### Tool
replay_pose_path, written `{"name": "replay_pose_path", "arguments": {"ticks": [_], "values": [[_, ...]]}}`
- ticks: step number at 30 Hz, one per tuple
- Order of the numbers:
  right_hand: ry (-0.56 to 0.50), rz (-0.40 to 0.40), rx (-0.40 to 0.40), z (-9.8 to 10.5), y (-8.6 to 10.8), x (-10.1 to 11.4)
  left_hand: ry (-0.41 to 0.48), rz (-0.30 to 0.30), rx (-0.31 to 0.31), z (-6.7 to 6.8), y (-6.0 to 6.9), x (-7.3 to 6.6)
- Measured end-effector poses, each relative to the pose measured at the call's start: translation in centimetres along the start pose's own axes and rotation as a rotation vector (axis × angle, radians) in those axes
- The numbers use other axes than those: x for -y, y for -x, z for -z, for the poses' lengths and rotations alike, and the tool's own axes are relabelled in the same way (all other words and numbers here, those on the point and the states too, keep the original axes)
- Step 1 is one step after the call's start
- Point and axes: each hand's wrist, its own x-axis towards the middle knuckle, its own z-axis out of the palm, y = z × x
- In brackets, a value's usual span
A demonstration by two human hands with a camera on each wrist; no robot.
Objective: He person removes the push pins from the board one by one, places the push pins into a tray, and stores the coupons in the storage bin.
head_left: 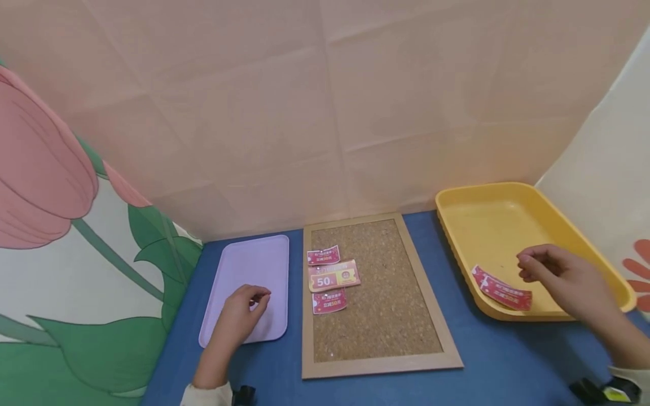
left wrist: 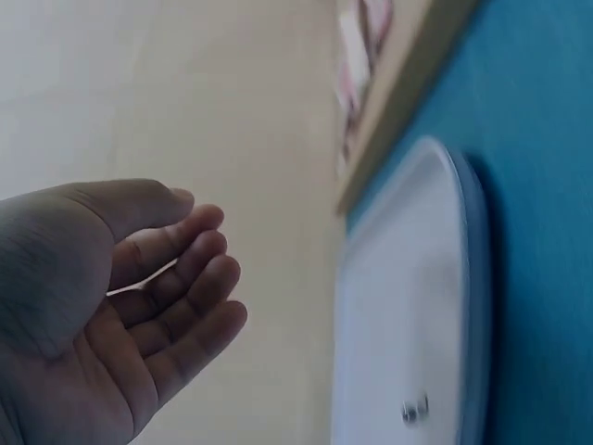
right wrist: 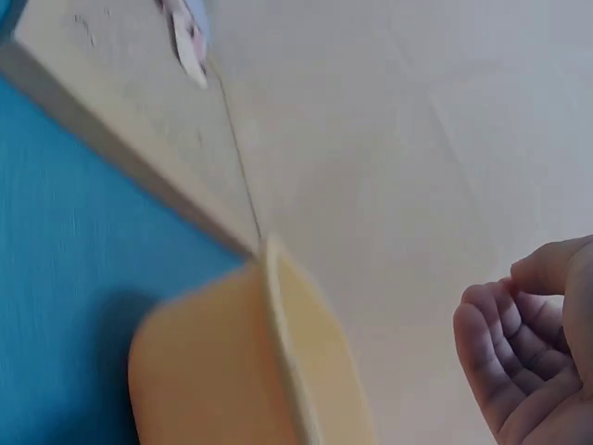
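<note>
Fingers of the right hand (head_left: 566, 282) curl loosely, with nothing visible between them, over the deep yellow plastic tray (head_left: 482, 217), and the overlapping pinkish-red printed paper coupons (head_left: 505, 294) lie to their left and slightly to the near side, in that tray's near-left corner. The left hand (head_left: 240, 316), likewise loosely curled and seemingly empty, is much farther off, above the flat lilac rectangular tray (head_left: 256, 254). Print side up, the coupons have their long axis slanting from far left to near right, the right end pointing toward the yellow tray's near wall.
</note>
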Motion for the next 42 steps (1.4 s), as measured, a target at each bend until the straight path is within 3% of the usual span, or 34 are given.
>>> {"name": "replay_pose_path", "arguments": {"ticks": [4, 13, 19, 23, 27, 35, 42], "values": [[-0.093, 0.104, 0.014, -1.8, 0.8, 2.7, 0.064, 0.003, 0.036, -0.8, -0.2, -1.3], [-0.279, 0.261, 0.193, -7.9, 1.8, 7.8, 0.151, -0.021, 0.148, -3.0, -0.7, -3.1], [-0.372, 0.213, 0.348, -11.9, 1.9, 9.3, 0.208, -0.034, 0.236, -4.3, -1.3, -4.3], [-0.388, 0.180, 0.412, -14.3, 1.8, 10.1, 0.258, -0.041, 0.280, -5.2, -1.8, -4.8], [-0.411, 0.143, 0.465, -16.0, 1.6, 11.0, 0.253, -0.060, 0.295, -5.8, -2.3, -5.1], [-0.438, 0.072, 0.448, -18.6, 0.9, 12.3, 0.264, -0.067, 0.275, -5.9, -3.7, -5.9], [-0.437, 0.025, 0.409, -20.8, 0.4, 13.7, 0.274, -0.106, 0.299, -6.9, -4.1, -5.1]]}}
